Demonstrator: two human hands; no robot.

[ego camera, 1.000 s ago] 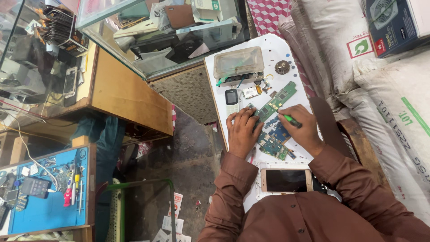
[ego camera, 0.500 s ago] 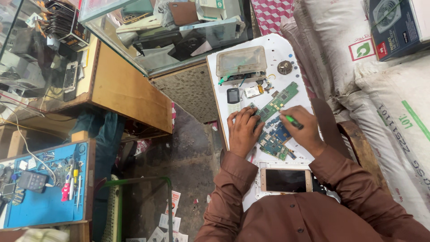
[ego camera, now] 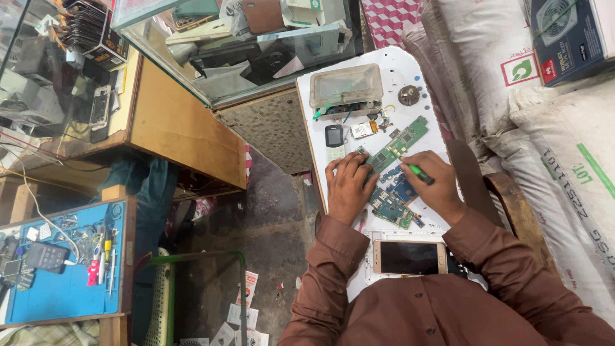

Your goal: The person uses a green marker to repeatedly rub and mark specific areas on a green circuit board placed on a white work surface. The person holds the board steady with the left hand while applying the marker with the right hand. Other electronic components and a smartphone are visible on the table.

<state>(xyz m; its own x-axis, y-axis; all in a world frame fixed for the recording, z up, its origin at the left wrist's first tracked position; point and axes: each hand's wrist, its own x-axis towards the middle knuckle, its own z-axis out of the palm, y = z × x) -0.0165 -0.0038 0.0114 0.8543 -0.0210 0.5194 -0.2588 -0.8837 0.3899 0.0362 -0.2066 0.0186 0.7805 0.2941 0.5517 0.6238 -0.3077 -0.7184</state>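
The fingers [ego camera: 419, 168] of the right hand [ego camera: 432, 182] are seen clenched around a green-handled tool [ego camera: 421, 173], whose tip is laid against the long green circuit board [ego camera: 398, 145] at the hand's 11 o'clock. The left hand [ego camera: 349, 186] is pressed flat on the white counter [ego camera: 410, 74], its fingers [ego camera: 355, 160] released and spread, with the tips resting on the lower end of the same green board; nothing is gripped by it. Between and just below the 2 hands, at 6 o'clock from the green board, a cluster of blue circuit boards [ego camera: 394, 202] is spread, partly covered by both palms. At 12 o'clock from the left hand, a small dark keypad phone [ego camera: 334, 140] is placed upright on the counter, and just beside it, at 2 o'clock, a small silver metal part [ego camera: 362, 130] is seen. Farther out at 12 o'clock, a clear plastic box [ego camera: 346, 86] is set, with a round dark metal piece [ego camera: 408, 95] at its 3 o'clock. At 6 o'clock from the hands, near the person's chest, a gold-edged smartphone [ego camera: 410, 257] with a dark screen is laid flat. Well apart, at 9 o'clock, a blue mat [ego camera: 64, 282] carrying small tools is seen, and a glass display case [ego camera: 211, 38] stands at 11 o'clock.
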